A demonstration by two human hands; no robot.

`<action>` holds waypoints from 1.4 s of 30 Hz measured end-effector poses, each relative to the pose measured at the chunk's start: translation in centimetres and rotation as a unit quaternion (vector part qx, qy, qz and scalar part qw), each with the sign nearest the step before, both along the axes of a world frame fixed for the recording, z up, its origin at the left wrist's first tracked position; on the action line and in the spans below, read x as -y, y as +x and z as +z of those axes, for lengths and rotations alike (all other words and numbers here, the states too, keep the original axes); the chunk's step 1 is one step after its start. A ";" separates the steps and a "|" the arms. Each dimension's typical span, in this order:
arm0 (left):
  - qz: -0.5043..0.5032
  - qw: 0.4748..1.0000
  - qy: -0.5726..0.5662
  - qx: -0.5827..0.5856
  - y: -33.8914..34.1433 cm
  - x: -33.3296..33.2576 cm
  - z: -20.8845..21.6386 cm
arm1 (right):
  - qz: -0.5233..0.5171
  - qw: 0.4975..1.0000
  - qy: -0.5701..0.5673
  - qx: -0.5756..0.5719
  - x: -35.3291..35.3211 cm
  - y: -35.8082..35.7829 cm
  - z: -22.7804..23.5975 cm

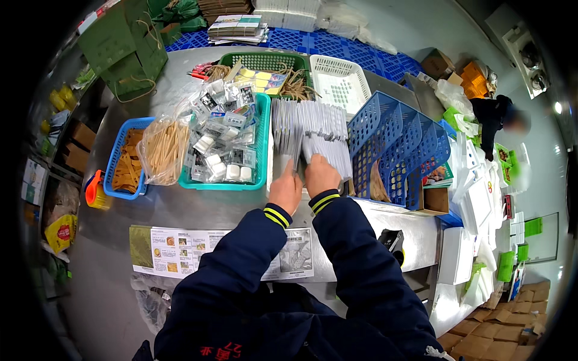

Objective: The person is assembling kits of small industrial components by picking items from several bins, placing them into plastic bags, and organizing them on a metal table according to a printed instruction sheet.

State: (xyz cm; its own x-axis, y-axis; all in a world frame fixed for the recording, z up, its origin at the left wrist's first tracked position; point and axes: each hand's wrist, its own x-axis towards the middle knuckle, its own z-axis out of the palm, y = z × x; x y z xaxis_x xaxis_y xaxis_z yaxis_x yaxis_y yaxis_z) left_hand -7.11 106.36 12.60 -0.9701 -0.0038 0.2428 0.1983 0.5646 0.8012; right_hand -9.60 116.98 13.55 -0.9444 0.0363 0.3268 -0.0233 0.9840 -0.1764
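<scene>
Two rows of thin, pale grey-white folded papers (pixel 325 129) stand on edge in a white tray in front of me. My left hand (pixel 286 191) is at the near end of the left row, its fingers pinched on the papers' edges. Right beside it, my right hand (pixel 322 175) curls its fingers round the near edges of the right row. Both sets of fingertips are partly hidden among the papers. Below my wrists, a long printed leaflet (pixel 174 253) lies flat on the metal table (pixel 114 225), partly covered by my left sleeve.
Left of the papers are a teal basket (pixel 265 144) of small clear packets, a bag of wooden sticks (pixel 164 150) and a blue basket (pixel 123 194). A blue divided rack (pixel 397 144) stands right. Behind are green (pixel 301 60) and white baskets (pixel 322 63). Another person (pixel 490 114) is at far right.
</scene>
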 end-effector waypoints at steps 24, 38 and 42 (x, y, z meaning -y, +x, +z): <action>-0.101 0.970 0.047 0.216 -4.4 -1.2 -1.1 | 0.042 0.984 -0.112 -0.132 -6.6 2.9 -1.1; -0.082 0.989 0.024 0.117 -4.7 1.2 -3.4 | 0.185 0.959 -0.152 -0.150 -5.3 4.0 0.5; -0.049 0.996 0.067 0.026 -0.7 5.4 -3.1 | 0.182 0.926 -0.332 -0.012 -5.6 11.6 -2.2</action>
